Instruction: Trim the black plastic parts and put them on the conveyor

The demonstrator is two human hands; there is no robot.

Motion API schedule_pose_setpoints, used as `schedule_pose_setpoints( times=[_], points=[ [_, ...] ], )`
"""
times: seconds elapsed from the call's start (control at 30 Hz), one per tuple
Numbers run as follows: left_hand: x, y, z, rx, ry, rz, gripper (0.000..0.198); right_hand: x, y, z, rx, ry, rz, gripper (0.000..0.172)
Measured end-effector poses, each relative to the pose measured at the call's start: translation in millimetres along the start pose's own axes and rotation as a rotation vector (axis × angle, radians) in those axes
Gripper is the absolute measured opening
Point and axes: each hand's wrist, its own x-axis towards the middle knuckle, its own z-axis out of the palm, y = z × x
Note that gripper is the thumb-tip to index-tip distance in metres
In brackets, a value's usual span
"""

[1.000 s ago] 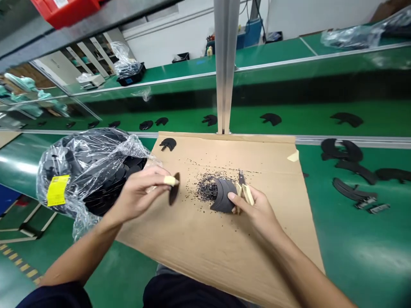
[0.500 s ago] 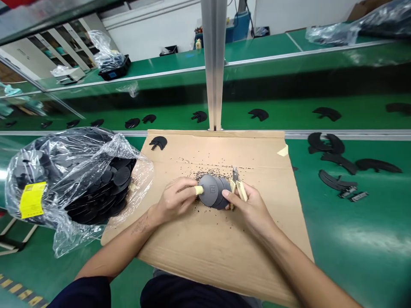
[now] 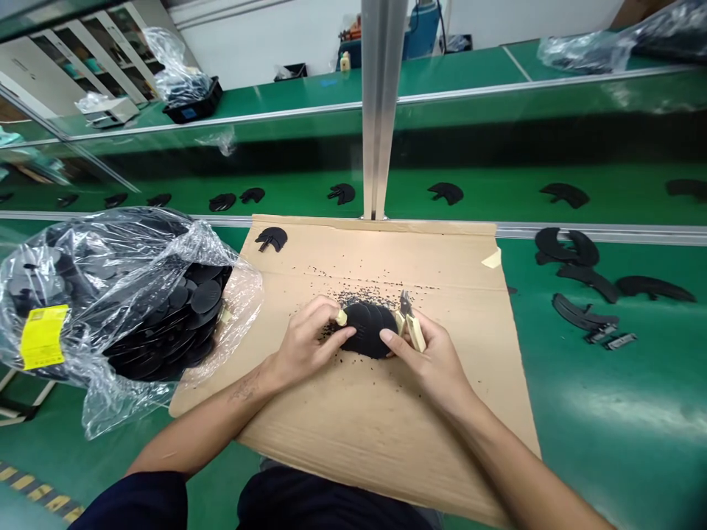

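Several flat black plastic discs [image 3: 367, 329] overlap in a fanned stack between my two hands, above the cardboard sheet [image 3: 309, 434]. My left hand [image 3: 312, 335] pinches the stack's left edge between thumb and a finger wearing a yellow finger cot [image 3: 341, 318]. My right hand [image 3: 434, 353] grips the stack's right edge with the thumb on top. Cream-handled nippers [image 3: 412, 324] also sit in my right hand, jaws pointing away from me. Small black plastic bits [image 3: 359, 294] lie scattered on the cardboard behind and around the discs.
A clear plastic bag [image 3: 115, 294] full of black discs lies to the left. Curved black parts [image 3: 577, 313] rest on the green table at right, and more [image 3: 445, 193] line the green belt beyond. A metal post [image 3: 380, 110] rises behind the cardboard.
The discs have tilted, so their faces look darker and the fan more closely overlapped. My left thumb has come onto the top of the stack's left side. The right hand still holds nippers and discs.
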Motion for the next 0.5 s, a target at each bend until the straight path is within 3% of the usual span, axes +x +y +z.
schedule_pose_setpoints(
  times=[0.27, 0.5],
  points=[
    [-7.7, -0.1, 7.3, -0.221, 0.02, -0.382, 0.038, -2.4, 0.3, 3.3, -0.126, -0.022, -0.163, 0.024],
    [-4.9, 0.1, 9.2, -0.622, -0.129, -0.497, 0.024, -3.2, 1.4, 4.7, -0.119, -0.022, -0.179, 0.026]
  ],
)
